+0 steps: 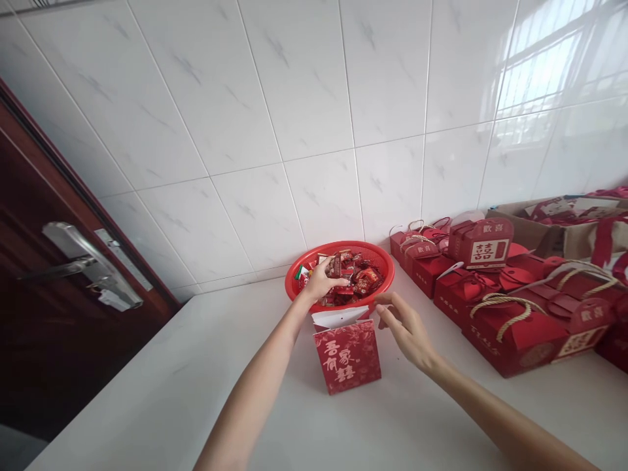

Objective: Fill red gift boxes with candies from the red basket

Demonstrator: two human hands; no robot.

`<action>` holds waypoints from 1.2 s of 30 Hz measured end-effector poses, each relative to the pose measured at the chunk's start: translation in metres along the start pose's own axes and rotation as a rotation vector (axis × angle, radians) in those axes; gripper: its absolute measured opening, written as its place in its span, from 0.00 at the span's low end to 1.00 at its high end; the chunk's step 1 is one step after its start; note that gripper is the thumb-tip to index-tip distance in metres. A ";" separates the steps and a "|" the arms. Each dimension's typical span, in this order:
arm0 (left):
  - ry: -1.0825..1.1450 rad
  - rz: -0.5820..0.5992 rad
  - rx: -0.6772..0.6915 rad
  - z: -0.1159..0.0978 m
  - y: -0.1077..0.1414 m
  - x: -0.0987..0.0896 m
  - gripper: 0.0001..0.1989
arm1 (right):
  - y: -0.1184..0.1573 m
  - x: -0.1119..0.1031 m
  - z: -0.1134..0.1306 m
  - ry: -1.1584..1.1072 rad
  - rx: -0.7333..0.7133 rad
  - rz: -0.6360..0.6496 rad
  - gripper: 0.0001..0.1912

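Note:
My left hand (pixel 321 282) reaches into a red plastic basket (pixel 293 297) of wrapped sweets. Its thumb and fingers close round a red-wrapped sweet (pixel 335 267) among the others. In front of the basket stands an upright red gift box (pixel 348 360) with pale Chinese characters on its face. The box's top is open, with white inner flaps (pixel 338 318) showing. My right hand (pixel 405 329) is beside the box's upper right corner, its fingers apart and slightly bent, with nothing seen in them. Whether its fingertips touch the box I cannot tell.
Several finished red boxes with rope handles (pixel 520 327) stand to the right on the white table (pixel 220 347). Behind them is a cardboard carton (pixel 583 239) with red items inside. A tiled wall (pixel 235 222) backs the table. A brown door (pixel 44 314) is at left.

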State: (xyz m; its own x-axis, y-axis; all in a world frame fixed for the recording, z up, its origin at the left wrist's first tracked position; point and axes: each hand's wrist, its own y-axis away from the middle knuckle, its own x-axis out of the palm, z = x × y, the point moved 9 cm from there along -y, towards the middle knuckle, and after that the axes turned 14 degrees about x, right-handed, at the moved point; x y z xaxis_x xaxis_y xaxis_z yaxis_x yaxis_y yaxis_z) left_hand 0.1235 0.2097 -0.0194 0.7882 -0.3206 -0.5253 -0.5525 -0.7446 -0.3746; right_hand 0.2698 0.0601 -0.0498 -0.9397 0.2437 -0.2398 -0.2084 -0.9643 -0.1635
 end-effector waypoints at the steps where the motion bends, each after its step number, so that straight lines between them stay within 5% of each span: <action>1: 0.069 -0.042 0.007 -0.002 0.001 -0.003 0.44 | -0.007 -0.004 0.006 -0.005 -0.028 -0.031 0.17; 5: 0.239 -0.166 0.038 -0.007 0.004 -0.012 0.42 | -0.048 -0.008 0.036 -0.033 -0.128 -0.094 0.12; 12: 0.177 -0.212 0.009 -0.004 0.007 -0.017 0.40 | -0.115 0.050 0.030 -0.221 0.171 0.238 0.09; 21: 0.331 -0.320 -0.268 0.028 0.013 -0.022 0.33 | -0.129 0.046 0.006 -0.456 0.248 0.163 0.04; 30: 0.431 -0.350 -0.299 0.031 0.015 -0.017 0.25 | -0.127 0.047 0.006 -0.556 0.279 0.185 0.13; 36: 0.339 -0.388 -0.230 0.030 0.016 -0.023 0.36 | -0.123 0.051 0.013 -0.577 0.245 0.258 0.19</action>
State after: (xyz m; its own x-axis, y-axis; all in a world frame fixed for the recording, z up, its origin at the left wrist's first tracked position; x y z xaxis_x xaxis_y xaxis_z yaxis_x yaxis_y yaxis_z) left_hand 0.0884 0.2226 -0.0359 0.9858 -0.1398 -0.0936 -0.1615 -0.9418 -0.2949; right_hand 0.2443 0.1902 -0.0296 -0.9476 -0.0261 0.3185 0.0503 -0.9964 0.0681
